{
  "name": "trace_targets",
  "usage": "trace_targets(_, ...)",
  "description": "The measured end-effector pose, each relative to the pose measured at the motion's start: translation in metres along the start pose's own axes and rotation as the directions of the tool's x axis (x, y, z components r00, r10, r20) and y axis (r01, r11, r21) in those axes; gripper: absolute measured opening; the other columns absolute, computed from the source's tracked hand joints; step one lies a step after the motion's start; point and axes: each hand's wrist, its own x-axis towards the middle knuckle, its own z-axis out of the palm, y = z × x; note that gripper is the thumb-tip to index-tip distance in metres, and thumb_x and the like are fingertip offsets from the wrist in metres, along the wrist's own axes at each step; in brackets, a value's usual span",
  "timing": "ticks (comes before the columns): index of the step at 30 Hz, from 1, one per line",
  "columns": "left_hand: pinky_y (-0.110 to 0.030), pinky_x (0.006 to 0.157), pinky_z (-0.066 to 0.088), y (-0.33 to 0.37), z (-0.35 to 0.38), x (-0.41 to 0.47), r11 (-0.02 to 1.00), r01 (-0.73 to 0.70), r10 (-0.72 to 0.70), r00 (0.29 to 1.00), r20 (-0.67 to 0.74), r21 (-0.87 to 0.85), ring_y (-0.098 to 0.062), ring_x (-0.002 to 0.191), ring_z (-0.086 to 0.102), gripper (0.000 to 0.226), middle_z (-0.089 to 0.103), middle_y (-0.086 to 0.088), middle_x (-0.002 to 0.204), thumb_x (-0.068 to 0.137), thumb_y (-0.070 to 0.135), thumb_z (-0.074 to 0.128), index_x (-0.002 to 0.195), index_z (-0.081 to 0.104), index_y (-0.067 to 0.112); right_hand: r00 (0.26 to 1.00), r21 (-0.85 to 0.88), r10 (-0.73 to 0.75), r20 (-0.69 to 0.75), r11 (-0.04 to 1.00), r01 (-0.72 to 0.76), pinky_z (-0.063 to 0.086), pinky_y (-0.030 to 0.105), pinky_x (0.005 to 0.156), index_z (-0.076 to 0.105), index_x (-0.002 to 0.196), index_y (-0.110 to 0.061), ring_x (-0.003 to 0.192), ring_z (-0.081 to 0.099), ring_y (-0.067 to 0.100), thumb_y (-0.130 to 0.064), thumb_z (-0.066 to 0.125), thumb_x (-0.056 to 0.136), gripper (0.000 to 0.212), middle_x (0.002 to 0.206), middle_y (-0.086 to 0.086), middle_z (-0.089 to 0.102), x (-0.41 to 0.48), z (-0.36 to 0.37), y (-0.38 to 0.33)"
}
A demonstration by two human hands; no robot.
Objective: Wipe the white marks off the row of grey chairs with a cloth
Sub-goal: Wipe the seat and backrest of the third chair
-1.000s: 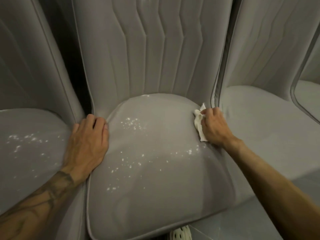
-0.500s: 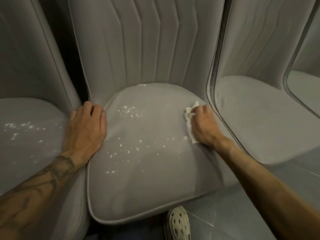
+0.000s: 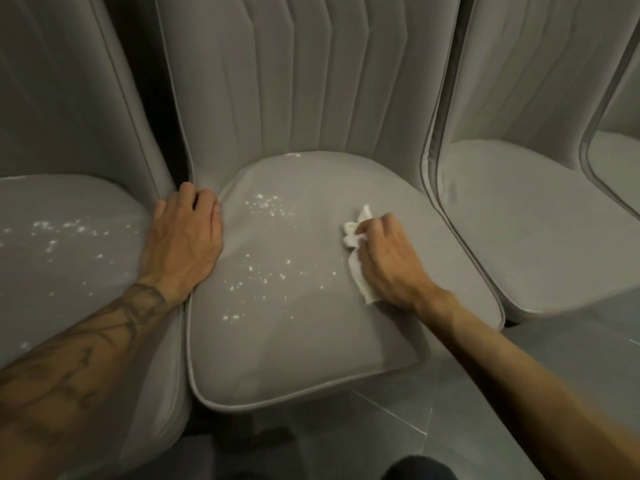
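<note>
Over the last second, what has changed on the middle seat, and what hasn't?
The right hand, gripping the white cloth, has slid left from the seat's right edge toward the middle seat's centre, clearing the specks near that edge. The left hand stays pressed flat at the seat's left edge. The white marks further left and those on the left chair remain.

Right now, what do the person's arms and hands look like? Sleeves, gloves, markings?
Both arms are bare to the frame edge: no sleeves or gloves show. The left forearm carries dark line tattoos running up to the wrist. The left hand and right hand show no visible rings or watch; the right forearm is unmarked.
</note>
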Motion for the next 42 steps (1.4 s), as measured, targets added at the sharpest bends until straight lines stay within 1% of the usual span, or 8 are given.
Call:
trace_targets(3, -0.050, 0.078, 0.035, -0.003, 0.003, -0.003, 1.000, -0.006, 0.006, 1.000, -0.010, -0.019, -0.036, 0.083, 0.048, 0.029, 0.048, -0.018, 0.100, 0.110, 0.026, 0.034, 0.101, 0.053, 0.006, 1.000, 0.021, -0.028, 0.006, 0.999, 0.028, 0.042, 0.049, 0.086, 0.055, 0.114, -0.002, 0.098, 0.050, 0.036, -0.027, 0.040, 0.103, 0.031, 0.111, 0.019, 0.055, -0.003, -0.004, 0.012)
trace_targets(9, -0.044, 0.078, 0.031, -0.005, 0.007, -0.002, 0.999, -0.038, 0.037, 0.999, -0.032, -0.002, -0.033, 0.085, 0.047, 0.026, 0.046, -0.012, 0.099, 0.111, 0.027, 0.034, 0.102, 0.053, 0.010, 0.956, -0.102, 0.273, -0.107, 0.954, -0.283, 0.038, 0.055, 0.085, 0.056, 0.114, 0.008, 0.099, 0.049, 0.045, -0.012, 0.044, 0.101, 0.027, 0.108, 0.032, 0.054, -0.009, -0.014, 0.076)
trace_targets(15, -0.048, 0.080, 0.034, -0.003, 0.005, -0.003, 1.000, -0.004, 0.004, 1.000, -0.010, 0.016, -0.034, 0.089, 0.049, 0.030, 0.049, -0.012, 0.101, 0.111, 0.030, 0.032, 0.103, 0.054, 0.010, 0.998, 0.093, -0.037, -0.046, 0.995, 0.041, 0.043, 0.050, 0.080, 0.057, 0.110, -0.003, 0.093, 0.049, 0.036, -0.024, 0.042, 0.099, 0.029, 0.107, 0.018, 0.054, -0.016, 0.005, 0.006)
trace_targets(22, -0.047, 0.082, 0.034, 0.004, 0.003, -0.005, 1.000, 0.011, -0.012, 1.000, 0.025, 0.010, -0.036, 0.092, 0.051, 0.032, 0.051, -0.014, 0.103, 0.111, 0.029, 0.032, 0.105, 0.056, 0.008, 0.969, -0.185, 0.236, -0.069, 0.952, -0.245, 0.035, 0.047, 0.083, 0.055, 0.118, 0.001, 0.097, 0.045, 0.036, -0.025, 0.030, 0.106, 0.038, 0.111, 0.024, 0.054, -0.026, -0.013, 0.075)
trace_targets(27, -0.043, 0.080, 0.032, 0.001, 0.001, -0.004, 1.000, 0.015, -0.014, 1.000, 0.024, -0.013, -0.032, 0.088, 0.050, 0.031, 0.050, -0.012, 0.102, 0.111, 0.028, 0.034, 0.102, 0.056, 0.009, 0.997, 0.108, 0.075, -0.024, 0.992, -0.072, 0.043, 0.048, 0.077, 0.058, 0.110, -0.003, 0.088, 0.049, 0.036, -0.026, 0.037, 0.098, 0.033, 0.103, 0.018, 0.052, -0.022, -0.001, -0.002)
trace_targets(35, -0.043, 0.077, 0.032, 0.000, 0.002, -0.002, 1.000, 0.005, -0.005, 1.000, 0.017, -0.022, -0.032, 0.086, 0.050, 0.030, 0.049, -0.011, 0.100, 0.110, 0.029, 0.034, 0.100, 0.056, 0.011, 0.946, -0.040, 0.263, -0.187, 0.961, -0.275, 0.045, 0.056, 0.070, 0.060, 0.097, 0.008, 0.082, 0.052, 0.044, -0.022, 0.033, 0.099, 0.040, 0.093, 0.030, 0.056, -0.019, -0.021, 0.047)
trace_targets(38, -0.046, 0.079, 0.035, 0.000, -0.001, -0.001, 0.999, 0.020, -0.019, 0.999, 0.031, -0.026, -0.034, 0.087, 0.051, 0.031, 0.050, -0.012, 0.100, 0.111, 0.029, 0.033, 0.100, 0.056, 0.011, 0.986, 0.132, 0.120, -0.112, 0.986, -0.105, 0.045, 0.052, 0.074, 0.060, 0.103, 0.001, 0.086, 0.051, 0.039, -0.024, 0.045, 0.099, 0.030, 0.099, 0.021, 0.056, -0.015, 0.000, -0.014)
trace_targets(42, -0.049, 0.079, 0.036, 0.000, -0.004, -0.002, 0.999, 0.029, -0.026, 0.998, 0.061, -0.046, -0.034, 0.088, 0.051, 0.034, 0.050, -0.013, 0.101, 0.111, 0.031, 0.030, 0.101, 0.055, 0.010, 0.999, 0.107, 0.045, -0.030, 0.993, -0.041, 0.043, 0.047, 0.076, 0.057, 0.113, -0.008, 0.087, 0.050, 0.034, -0.028, 0.041, 0.101, 0.029, 0.104, 0.013, 0.050, -0.015, -0.006, -0.007)
